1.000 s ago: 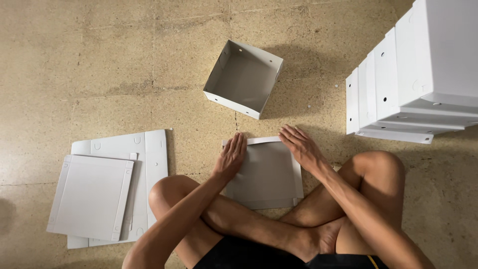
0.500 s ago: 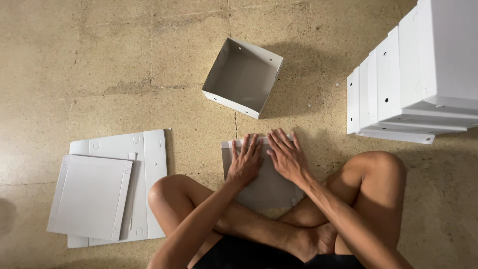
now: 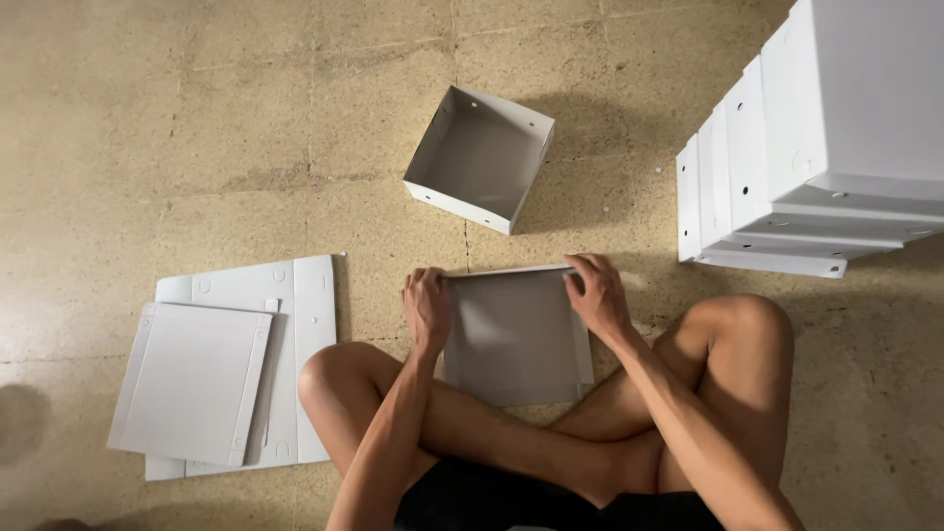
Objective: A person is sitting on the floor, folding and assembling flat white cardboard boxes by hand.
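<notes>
A flat white cardboard sheet lies on the floor between my crossed legs, its far flap folded upward. My left hand grips the sheet's far left corner. My right hand grips the far right corner, fingers curled over the raised flap. Beyond the sheet an assembled open white box sits tilted on the floor, its inside empty.
A pile of flat white cardboard sheets lies on the floor at my left. A stack of assembled white boxes stands at the upper right. The floor is speckled beige stone with a crack line running to the box.
My hands slid from pressing on the sheet's middle out to its far corners. The far flap now stands raised.
</notes>
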